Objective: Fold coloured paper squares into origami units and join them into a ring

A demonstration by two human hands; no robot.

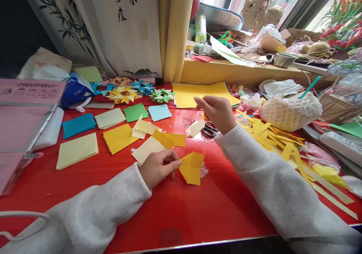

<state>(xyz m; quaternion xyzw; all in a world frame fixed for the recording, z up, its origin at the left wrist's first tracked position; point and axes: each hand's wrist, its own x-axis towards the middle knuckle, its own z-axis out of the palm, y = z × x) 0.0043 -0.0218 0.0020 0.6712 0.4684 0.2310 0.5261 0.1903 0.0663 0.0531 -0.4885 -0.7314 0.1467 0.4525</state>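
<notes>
My left hand [160, 167] pinches a creased yellow paper piece [192, 168] by its left corner, between thumb and index finger, just above the red table. My right hand [216, 110] is raised farther back, its fingers curled together in a pinch. Whether anything is between those fingertips I cannot make out. Black-handled scissors [209, 130] lie on the table below it, next to a small folded cream paper [195, 128]. Beyond my left hand lie a cream sheet [147, 150], a yellow strip [177, 140] and a partly folded cream piece [144, 127].
Stacks of yellow [118, 138], pale green [77, 151], blue [79, 126] and green paper [135, 112] lie to the left. Folded paper stars [123, 94] and large yellow sheets [202, 95] are at the back. Yellow strips [271, 135] and a net-wrapped bundle [291, 109] lie right.
</notes>
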